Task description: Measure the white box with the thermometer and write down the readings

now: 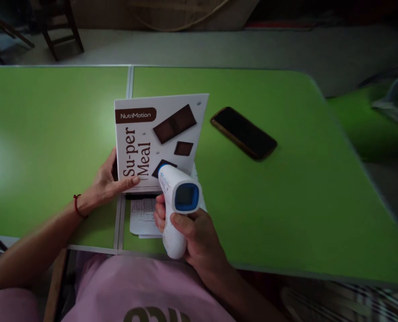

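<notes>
Just above the middle seam of the green table [302,197], the white box [165,154] printed "NutriMotion" and "Su-per Meal" stands tilted, with its picture of dark chocolate pieces turned toward me. My left hand [109,181] is grasping its lower left edge: the thumb lies on the front face, and the other fingers go behind, where they are mostly hidden. Whether the box touches the table, I cannot tell. In front of its lower right part is the white thermometer [174,190], pointing with its blue-ringed nose to the box; if the two touch, I cannot say. My right hand [199,230] is clenched around the thermometer's handle, with the thumb near the blue-framed screen [186,197], which looks dark and faces me. Below the box, some papers [143,219] with small writing lie on the table, partly covered. To the right of the box, and apart from it, a dark phone [244,133] lies aslant, screen upward. On my left wrist is a red bracelet [76,206]. Beyond the far edge, a wooden chair [74,27] stands on the floor.
</notes>
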Tool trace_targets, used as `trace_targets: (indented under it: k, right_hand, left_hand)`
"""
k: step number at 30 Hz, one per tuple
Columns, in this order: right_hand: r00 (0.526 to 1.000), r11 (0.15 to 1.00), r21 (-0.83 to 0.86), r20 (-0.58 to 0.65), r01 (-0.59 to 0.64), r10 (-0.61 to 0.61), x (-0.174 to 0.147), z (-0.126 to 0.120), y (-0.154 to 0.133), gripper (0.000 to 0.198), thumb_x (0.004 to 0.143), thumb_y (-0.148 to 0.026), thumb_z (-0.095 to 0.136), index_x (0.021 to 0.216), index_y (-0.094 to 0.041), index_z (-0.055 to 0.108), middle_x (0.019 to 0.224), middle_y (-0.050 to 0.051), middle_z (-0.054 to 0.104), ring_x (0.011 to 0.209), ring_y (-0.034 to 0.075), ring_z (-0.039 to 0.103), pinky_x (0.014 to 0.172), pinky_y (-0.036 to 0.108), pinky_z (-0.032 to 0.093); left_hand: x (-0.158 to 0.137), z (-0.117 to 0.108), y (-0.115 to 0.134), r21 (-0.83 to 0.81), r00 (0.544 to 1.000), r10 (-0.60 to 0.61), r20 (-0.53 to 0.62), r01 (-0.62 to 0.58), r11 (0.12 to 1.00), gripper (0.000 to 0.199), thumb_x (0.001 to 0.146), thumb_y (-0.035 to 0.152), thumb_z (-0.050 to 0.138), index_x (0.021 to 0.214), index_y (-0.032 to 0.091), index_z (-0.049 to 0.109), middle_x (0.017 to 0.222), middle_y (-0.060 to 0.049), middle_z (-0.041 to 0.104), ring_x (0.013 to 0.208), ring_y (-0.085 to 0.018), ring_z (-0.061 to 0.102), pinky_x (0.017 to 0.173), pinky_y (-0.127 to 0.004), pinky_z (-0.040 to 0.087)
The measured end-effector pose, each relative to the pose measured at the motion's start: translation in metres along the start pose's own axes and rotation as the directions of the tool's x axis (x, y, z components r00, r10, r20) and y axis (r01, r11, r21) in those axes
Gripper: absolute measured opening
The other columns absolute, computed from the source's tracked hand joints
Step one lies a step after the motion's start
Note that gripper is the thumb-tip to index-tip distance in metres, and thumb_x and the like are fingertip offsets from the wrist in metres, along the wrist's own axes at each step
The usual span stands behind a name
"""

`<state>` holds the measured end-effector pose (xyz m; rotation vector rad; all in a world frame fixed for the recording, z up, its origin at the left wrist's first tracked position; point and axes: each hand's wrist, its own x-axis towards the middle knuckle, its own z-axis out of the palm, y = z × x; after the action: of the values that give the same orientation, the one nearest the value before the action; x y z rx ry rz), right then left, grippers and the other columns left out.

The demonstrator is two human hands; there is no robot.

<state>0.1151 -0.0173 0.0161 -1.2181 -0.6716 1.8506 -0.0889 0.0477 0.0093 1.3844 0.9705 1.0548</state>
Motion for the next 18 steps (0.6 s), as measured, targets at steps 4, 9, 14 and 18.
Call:
trace_targets:
  k: [4,9,14,18]
  right_hand:
    - [0.999,0.999,0.019,-0.01,-0.034,0.034,-0.0001,0.0048,-0.005,0.043,0.054,-0.049,0.084,0.083,-0.021,0.068,0.067,0.0,0.06,0.056,0.011,0.049,0.053,0.028,0.041]
    - [1.0,1.0,0.008,-0.013,-0.015,0.015,-0.0001,0.0059,-0.0052,0.041,0.055,-0.048,0.082,0.082,-0.021,0.069,0.064,-0.001,0.059,0.053,0.011,0.047,0.051,0.028,0.04]
    - [1.0,1.0,0.011,-0.008,0.003,-0.003,0.0004,0.0039,-0.0022,0.04,0.057,-0.049,0.08,0.082,-0.02,0.069,0.065,-0.001,0.06,0.053,0.011,0.048,0.05,0.028,0.04]
    - [1.0,0.999,0.035,-0.005,0.004,-0.004,0.0009,0.0059,-0.0035,0.043,0.056,-0.048,0.083,0.086,-0.02,0.069,0.065,-0.002,0.058,0.052,0.01,0.047,0.05,0.027,0.04]
  left_hand:
    - [-0.0006,-0.0013,-0.0004,0.028,1.0,-0.007,-0.004,0.008,1.0,0.054,0.083,0.042,0.079,0.123,0.017,0.052,0.127,-0.014,0.067,0.109,-0.03,0.07,0.088,-0.042,0.065]
    - [-0.0017,-0.0054,0.003,0.169,0.999,-0.034,-0.036,0.04,0.985,0.06,0.082,0.047,0.08,0.126,0.018,0.054,0.129,-0.014,0.067,0.11,-0.031,0.07,0.091,-0.046,0.064]
    - [-0.001,-0.0075,0.0022,0.159,1.0,0.003,-0.031,0.002,0.987,0.057,0.083,0.048,0.079,0.125,0.017,0.054,0.133,-0.015,0.065,0.118,-0.032,0.066,0.096,-0.045,0.061]
    - [-0.0016,-0.0056,0.0013,0.066,0.999,-0.029,-0.037,0.031,0.997,0.05,0.087,0.047,0.075,0.12,0.016,0.055,0.134,-0.016,0.064,0.122,-0.032,0.064,0.098,-0.045,0.061]
